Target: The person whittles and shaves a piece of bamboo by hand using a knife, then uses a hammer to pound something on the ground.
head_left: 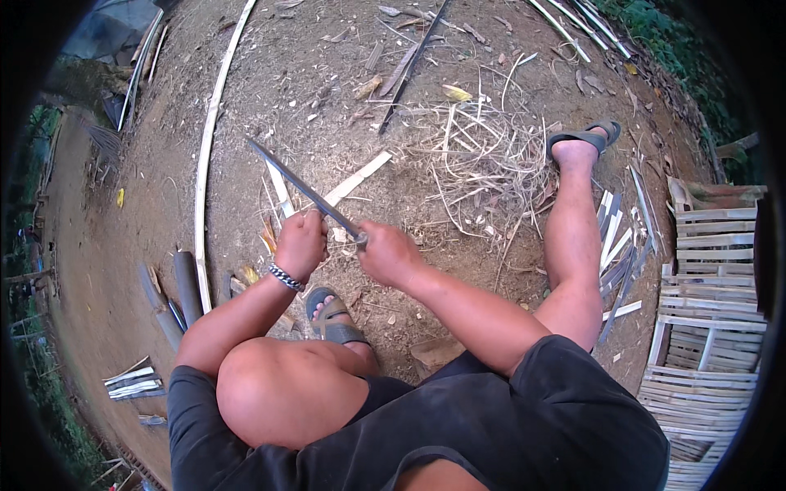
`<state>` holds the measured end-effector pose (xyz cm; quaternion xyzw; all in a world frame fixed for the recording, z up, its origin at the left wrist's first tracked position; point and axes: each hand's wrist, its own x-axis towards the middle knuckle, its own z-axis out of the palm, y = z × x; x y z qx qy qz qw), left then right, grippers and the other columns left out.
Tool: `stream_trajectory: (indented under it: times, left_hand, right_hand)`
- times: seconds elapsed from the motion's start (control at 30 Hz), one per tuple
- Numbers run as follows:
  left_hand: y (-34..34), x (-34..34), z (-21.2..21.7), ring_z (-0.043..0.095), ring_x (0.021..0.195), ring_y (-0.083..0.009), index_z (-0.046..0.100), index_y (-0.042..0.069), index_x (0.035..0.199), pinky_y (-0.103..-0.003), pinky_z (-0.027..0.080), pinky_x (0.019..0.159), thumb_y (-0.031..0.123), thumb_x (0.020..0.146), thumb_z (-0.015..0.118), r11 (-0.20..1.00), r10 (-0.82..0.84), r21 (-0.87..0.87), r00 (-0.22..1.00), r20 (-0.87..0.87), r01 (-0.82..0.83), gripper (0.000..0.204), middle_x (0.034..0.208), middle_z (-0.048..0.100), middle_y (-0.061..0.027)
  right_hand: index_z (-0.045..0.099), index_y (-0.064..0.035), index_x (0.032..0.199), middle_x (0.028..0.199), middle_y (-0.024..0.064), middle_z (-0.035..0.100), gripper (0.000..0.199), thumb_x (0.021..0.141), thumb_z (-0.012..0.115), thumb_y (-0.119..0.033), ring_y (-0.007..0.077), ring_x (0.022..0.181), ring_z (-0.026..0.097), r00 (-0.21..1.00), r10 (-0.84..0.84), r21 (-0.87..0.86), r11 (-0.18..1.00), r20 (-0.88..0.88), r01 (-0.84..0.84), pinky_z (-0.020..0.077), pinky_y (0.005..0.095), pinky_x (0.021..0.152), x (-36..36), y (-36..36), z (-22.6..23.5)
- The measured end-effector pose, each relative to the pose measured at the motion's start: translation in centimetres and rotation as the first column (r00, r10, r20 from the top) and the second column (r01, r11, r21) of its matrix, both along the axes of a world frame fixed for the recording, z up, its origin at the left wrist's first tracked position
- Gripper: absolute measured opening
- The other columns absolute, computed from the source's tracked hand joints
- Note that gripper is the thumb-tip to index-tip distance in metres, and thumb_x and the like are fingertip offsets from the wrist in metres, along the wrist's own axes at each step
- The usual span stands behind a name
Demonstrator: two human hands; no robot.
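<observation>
My right hand (390, 254) is closed round the handle of a long knife (307, 188). Its dark, straight blade slants up and to the left, passing just beyond my left hand (300, 244). That left hand is a fist. A pale split bamboo strip (358, 179) runs from the fist under the blade toward the far right. Another pale strip (280, 190) sticks out beyond the same fist; whether it is held or lies on the ground, I cannot tell. The fingers hide the strips' near ends.
Tangled thin shavings (487, 159) lie at the right. A long bamboo strip (205, 155) stretches along the left, near dark bamboo pieces (187, 286). Split strips (610, 237) lie beside my outstretched leg. A slatted bamboo panel (704, 352) stands far right. My sandalled foot (337, 317) is below my hands.
</observation>
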<state>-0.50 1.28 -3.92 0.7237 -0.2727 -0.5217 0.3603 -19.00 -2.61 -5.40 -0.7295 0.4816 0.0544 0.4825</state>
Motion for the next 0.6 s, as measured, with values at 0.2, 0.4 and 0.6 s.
stream_trajectory:
  times: [0.2, 0.4, 0.6]
  left_hand:
    - [-0.3, -0.6, 0.1, 0.041, 0.041, -0.0143, 0.05, 0.007, 0.072, -0.031, 0.038, 0.041, 0.026, 0.098, 0.047, 1.0, 0.018, 0.01, 0.998, -0.052, -0.017, 0.033, 0.053, 0.043, -0.001]
    - [-1.4, -1.3, 0.6, 0.041, 0.041, -0.0142, 0.051, 0.007, 0.074, -0.031, 0.039, 0.041, 0.025, 0.098, 0.048, 0.997, 0.078, -0.008, 0.986, -0.146, -0.08, 0.03, 0.053, 0.043, -0.0013]
    - [-1.0, -0.5, 0.7, 0.046, 0.045, -0.0145, 0.054, 0.005, 0.073, -0.03, 0.041, 0.042, 0.024, 0.096, 0.046, 0.993, 0.118, 0.0, 0.993, -0.017, -0.118, 0.032, 0.056, 0.047, -0.0025]
  right_hand:
    - [0.053, -0.0059, 0.139, 0.109, 0.018, 0.069, 0.051, 0.09, 0.062, -0.012, 0.0323, 0.103, 0.068, 0.991, -0.098, -0.051, 0.994, -0.091, 0.093, 0.0537, 0.0459, 0.091, -1.9, -2.2, -1.8]
    - [0.061, -0.0102, 0.129, 0.096, 0.0159, 0.07, 0.04, 0.089, 0.063, -0.013, 0.0274, 0.089, 0.069, 0.992, -0.119, -0.105, 0.988, -0.04, 0.114, 0.0564, 0.0402, 0.079, -3.2, -3.3, -4.4]
    - [0.059, -0.0075, 0.129, 0.101, 0.0149, 0.072, 0.036, 0.093, 0.055, -0.006, 0.0242, 0.087, 0.07, 0.991, 0.125, -0.141, 0.981, -0.049, -0.131, 0.0561, 0.0397, 0.076, -0.1, -1.7, 0.4]
